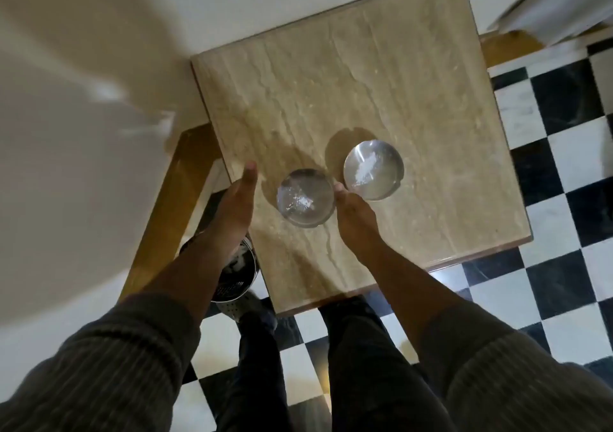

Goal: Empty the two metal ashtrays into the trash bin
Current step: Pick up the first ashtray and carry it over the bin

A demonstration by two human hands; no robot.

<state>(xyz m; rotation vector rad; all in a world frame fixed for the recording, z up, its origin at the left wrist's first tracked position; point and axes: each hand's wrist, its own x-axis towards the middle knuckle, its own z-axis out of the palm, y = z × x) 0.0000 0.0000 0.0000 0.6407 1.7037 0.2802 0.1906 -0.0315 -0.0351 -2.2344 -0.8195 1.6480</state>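
Two round metal ashtrays sit on a beige marble table [365, 77]. The nearer ashtray [305, 197] and the farther ashtray [373, 169] each hold white ash. My left hand [237, 199] hovers flat, fingers extended, just left of the nearer ashtray, apart from it. My right hand [353, 214] reaches between the two ashtrays, fingertips at the rim of the nearer one; whether it grips is unclear. A perforated metal trash bin [237, 279] stands on the floor under my left forearm, partly hidden.
The table has wooden legs [172, 199] and stands on a black-and-white checkered floor [564, 166]. A white wall or surface fills the left side. My legs are at the table's near edge.
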